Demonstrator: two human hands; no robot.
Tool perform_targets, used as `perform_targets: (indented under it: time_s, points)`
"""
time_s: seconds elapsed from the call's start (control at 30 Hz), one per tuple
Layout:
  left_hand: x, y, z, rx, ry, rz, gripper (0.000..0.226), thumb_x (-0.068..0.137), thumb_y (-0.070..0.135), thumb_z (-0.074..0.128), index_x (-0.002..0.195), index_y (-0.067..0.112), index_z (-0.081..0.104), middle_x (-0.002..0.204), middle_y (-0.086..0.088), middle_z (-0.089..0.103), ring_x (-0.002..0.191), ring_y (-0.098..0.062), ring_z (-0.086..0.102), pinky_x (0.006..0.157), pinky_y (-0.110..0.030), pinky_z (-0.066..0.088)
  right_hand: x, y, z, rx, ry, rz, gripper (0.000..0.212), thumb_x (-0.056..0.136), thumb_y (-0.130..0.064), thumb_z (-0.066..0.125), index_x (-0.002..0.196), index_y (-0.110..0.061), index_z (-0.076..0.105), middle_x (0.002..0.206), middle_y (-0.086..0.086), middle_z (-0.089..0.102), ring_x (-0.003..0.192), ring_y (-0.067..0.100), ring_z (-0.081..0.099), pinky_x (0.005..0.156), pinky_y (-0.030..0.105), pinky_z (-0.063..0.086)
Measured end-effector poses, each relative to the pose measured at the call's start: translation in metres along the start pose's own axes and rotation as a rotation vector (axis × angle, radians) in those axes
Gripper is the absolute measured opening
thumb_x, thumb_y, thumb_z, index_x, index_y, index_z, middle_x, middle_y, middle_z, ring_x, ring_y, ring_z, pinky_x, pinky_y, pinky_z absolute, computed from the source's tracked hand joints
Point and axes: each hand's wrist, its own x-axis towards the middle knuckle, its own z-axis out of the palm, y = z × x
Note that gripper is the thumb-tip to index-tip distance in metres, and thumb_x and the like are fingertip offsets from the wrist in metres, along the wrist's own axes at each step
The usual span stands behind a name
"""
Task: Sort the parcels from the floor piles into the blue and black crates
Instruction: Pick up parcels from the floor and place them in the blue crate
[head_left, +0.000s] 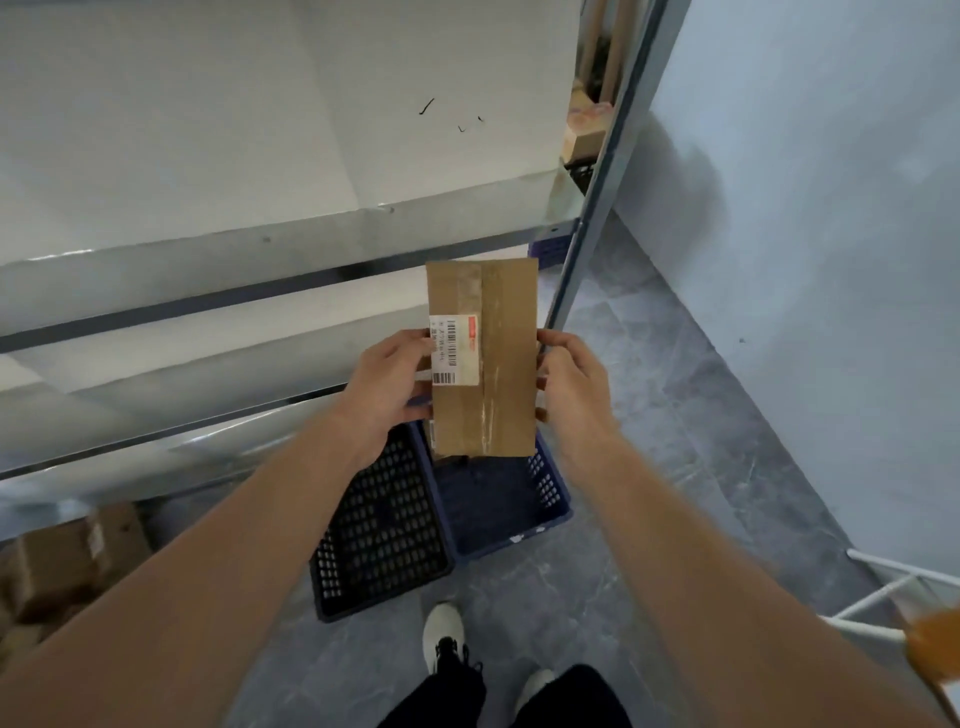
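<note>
A flat brown cardboard parcel (496, 358) with clear tape down its middle and a white barcode label on its left side is held in the air above the crates. My left hand (387, 387) grips its left edge, thumb on the label. My right hand (569, 387) grips its right edge. Below on the floor stand two crates side by side: a black perforated crate (382, 525) on the left and a blue crate (550, 493) on the right. The parcel hides the far end of the blue crate.
A metal shelf rack (260, 249) with pale boards fills the upper left; its grey upright post (597, 197) stands right of the parcel. Brown boxes (67, 561) are piled on the floor at lower left. A white wire frame (883, 597) stands at lower right. My feet are below the crates.
</note>
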Motion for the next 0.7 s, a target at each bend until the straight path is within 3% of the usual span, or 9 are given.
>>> perform_targets:
  time_s: [0.17,0.3,0.47,0.6,0.7]
  points:
    - [0.047,-0.023,0.019,-0.018,0.036,-0.088,0.024,0.103,0.034,0.052,0.118,0.026,0.07,0.104,0.0,0.079,0.101,-0.023,0.074,0.087,-0.04,0.06,0.062,0.02,0.003,-0.051,-0.047,0.084,0.036,0.106,-0.017,0.04,0.109,-0.034,0.072,0.106,-0.002,0.077,0.099,0.018,0.073,0.088,0.047,0.065]
    - [0.092,-0.054,0.041,-0.07,0.147,-0.188,0.025,0.101,0.032,0.054,0.122,0.023,0.066,0.105,0.0,0.079,0.104,-0.026,0.074,0.09,-0.044,0.06,0.122,0.046,0.002,-0.112,-0.14,0.15,0.036,0.105,-0.012,0.038,0.11,-0.029,0.069,0.101,0.002,0.075,0.089,0.019,0.069,0.073,0.041,0.06]
    - [0.144,-0.111,0.067,-0.117,0.305,-0.304,0.03,0.101,0.03,0.05,0.125,0.018,0.062,0.106,-0.001,0.078,0.107,-0.027,0.073,0.092,-0.045,0.059,0.195,0.096,0.01,-0.203,-0.302,0.23,0.035,0.101,-0.018,0.04,0.116,-0.033,0.069,0.112,0.002,0.077,0.105,0.026,0.073,0.097,0.056,0.062]
    - [0.187,-0.173,0.08,-0.176,0.412,-0.378,0.028,0.101,0.022,0.051,0.126,0.011,0.058,0.113,-0.01,0.075,0.111,-0.033,0.069,0.095,-0.049,0.058,0.25,0.162,0.019,-0.227,-0.361,0.309,0.037,0.103,-0.012,0.039,0.116,-0.028,0.069,0.108,0.004,0.076,0.093,0.021,0.071,0.093,0.053,0.062]
    - [0.218,-0.228,0.083,-0.189,0.457,-0.432,0.031,0.1,0.022,0.05,0.127,0.008,0.059,0.113,-0.012,0.075,0.111,-0.035,0.069,0.099,-0.051,0.056,0.28,0.225,0.027,-0.246,-0.382,0.371,0.037,0.103,-0.012,0.039,0.117,-0.028,0.07,0.109,0.004,0.076,0.099,0.025,0.072,0.097,0.055,0.062]
